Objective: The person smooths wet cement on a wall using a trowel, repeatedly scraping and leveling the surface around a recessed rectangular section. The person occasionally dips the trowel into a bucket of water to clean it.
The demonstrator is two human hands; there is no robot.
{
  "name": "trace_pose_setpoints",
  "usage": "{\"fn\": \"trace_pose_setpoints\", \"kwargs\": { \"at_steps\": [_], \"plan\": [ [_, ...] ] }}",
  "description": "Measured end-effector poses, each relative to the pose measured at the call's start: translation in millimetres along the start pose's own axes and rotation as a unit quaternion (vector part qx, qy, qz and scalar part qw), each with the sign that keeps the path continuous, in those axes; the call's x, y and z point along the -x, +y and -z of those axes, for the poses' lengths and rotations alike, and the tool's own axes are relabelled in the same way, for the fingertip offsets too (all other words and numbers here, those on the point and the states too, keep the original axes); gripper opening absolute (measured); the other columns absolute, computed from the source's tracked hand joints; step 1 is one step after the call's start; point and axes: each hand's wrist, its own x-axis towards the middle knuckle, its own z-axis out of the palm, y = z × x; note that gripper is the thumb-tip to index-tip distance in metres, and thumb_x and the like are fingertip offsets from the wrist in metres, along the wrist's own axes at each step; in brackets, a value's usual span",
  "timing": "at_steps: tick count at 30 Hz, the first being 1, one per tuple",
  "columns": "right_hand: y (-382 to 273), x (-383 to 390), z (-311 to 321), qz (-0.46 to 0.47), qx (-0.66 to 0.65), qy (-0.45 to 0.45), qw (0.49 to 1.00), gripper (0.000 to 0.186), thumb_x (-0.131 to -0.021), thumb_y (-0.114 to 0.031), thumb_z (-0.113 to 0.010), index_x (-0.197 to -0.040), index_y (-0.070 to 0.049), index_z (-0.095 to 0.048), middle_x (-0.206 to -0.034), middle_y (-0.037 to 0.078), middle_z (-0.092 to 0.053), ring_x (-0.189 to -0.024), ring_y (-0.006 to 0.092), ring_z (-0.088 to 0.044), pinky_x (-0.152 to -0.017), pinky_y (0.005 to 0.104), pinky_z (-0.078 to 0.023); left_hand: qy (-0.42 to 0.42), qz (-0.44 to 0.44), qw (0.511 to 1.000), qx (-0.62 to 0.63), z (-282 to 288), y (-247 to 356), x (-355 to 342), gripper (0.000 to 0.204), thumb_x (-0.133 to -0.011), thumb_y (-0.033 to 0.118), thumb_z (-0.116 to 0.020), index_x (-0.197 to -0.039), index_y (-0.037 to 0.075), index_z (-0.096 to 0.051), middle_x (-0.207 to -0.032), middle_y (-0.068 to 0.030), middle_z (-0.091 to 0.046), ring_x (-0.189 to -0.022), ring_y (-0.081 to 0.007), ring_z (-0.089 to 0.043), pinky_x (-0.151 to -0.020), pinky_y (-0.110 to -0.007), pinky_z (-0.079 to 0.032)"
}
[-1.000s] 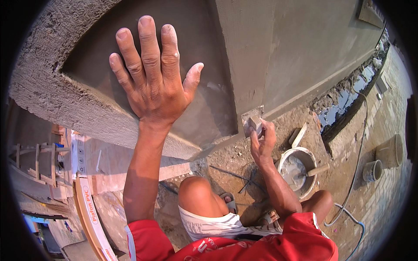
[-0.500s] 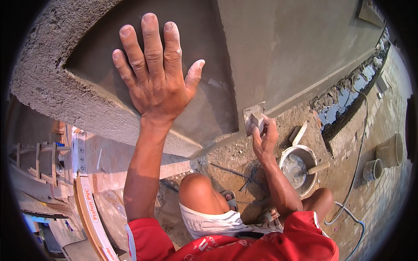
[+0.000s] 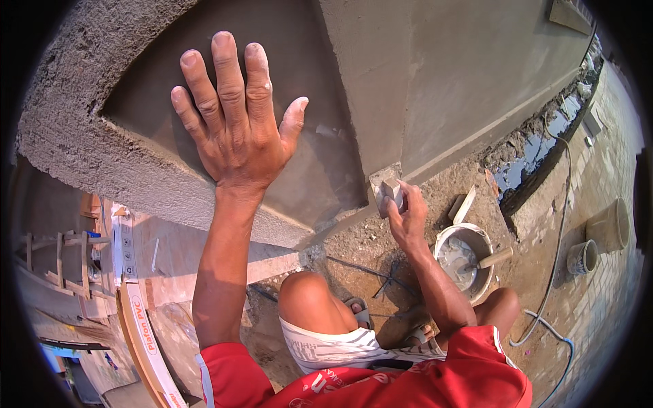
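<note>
My left hand (image 3: 241,136) is spread open, palm toward the smooth grey plastered recess (image 3: 309,170) of the wall, and appears to lean on it. In my right hand (image 3: 409,216), thumb and fingers close on the block handle of a small flat plastering float (image 3: 386,188). The float lies against the bottom end of the plastered corner (image 3: 371,95). Just right of that forearm stands a bucket (image 3: 484,239) of wet pale grey mix, with a wooden-handled trowel (image 3: 498,257) resting in it.
Wood offcuts (image 3: 462,205) lie beside the bucket. At right a water-filled trench (image 3: 524,170) follows the wall; a hose (image 3: 559,251) and two more buckets (image 3: 607,226) (image 3: 581,258) are beyond. Thin dark rods (image 3: 360,267) lie near my feet. Long boards (image 3: 139,319) and a wooden ladder (image 3: 61,262) are at left.
The view has shifted slightly, so the wall sits a little lower and to the left. My right hand keeps the float at the corner's foot; my left hand stays spread on the wall.
</note>
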Motion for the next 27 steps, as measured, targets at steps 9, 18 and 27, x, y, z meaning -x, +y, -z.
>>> {"fn": "trace_pose_setpoints", "kwargs": {
  "at_steps": [9, 18, 27],
  "plan": [
    [-94, -90, 14, 0.109, -0.001, 0.036, 0.993, 0.048, -0.071, 0.004, -0.070, -0.117, -0.001, -0.057, -0.089, 0.014, -0.056, -0.074, 0.0280, -0.055, -0.066, 0.0377, -0.046, -0.001, 0.002, 1.000, 0.011, 1, 0, 1, 0.075, -0.091, 0.061, -0.051, -0.145, 0.010, -0.043, -0.157, -0.0135, -0.030, -0.148, -0.0367, -0.018, -0.119, -0.053, -0.011],
    [2, 3, 4, 0.010, 0.021, -0.004, 1.000, 0.043, -0.076, 0.001, -0.067, -0.117, 0.001, -0.056, -0.088, 0.014, -0.056, -0.077, 0.0294, -0.057, -0.067, 0.0398, -0.047, 0.001, 0.001, 1.000, 0.001, 0, 1, -1, 0.075, -0.091, 0.061, -0.051, -0.145, 0.010, -0.043, -0.157, -0.0138, -0.030, -0.147, -0.0378, -0.020, -0.118, -0.053, -0.012],
    [-27, -49, 1, 0.083, 0.023, 0.024, 0.996, 0.044, -0.076, -0.001, -0.070, -0.118, 0.000, -0.055, -0.089, 0.016, -0.056, -0.080, 0.0331, -0.056, -0.069, 0.0409, -0.046, -0.005, 0.001, 1.000, -0.002, 2, 3, -1, 0.074, -0.092, 0.060, -0.049, -0.145, 0.009, -0.043, -0.156, -0.0143, -0.031, -0.146, -0.0384, -0.021, -0.118, -0.053, -0.013]
  ]
}}
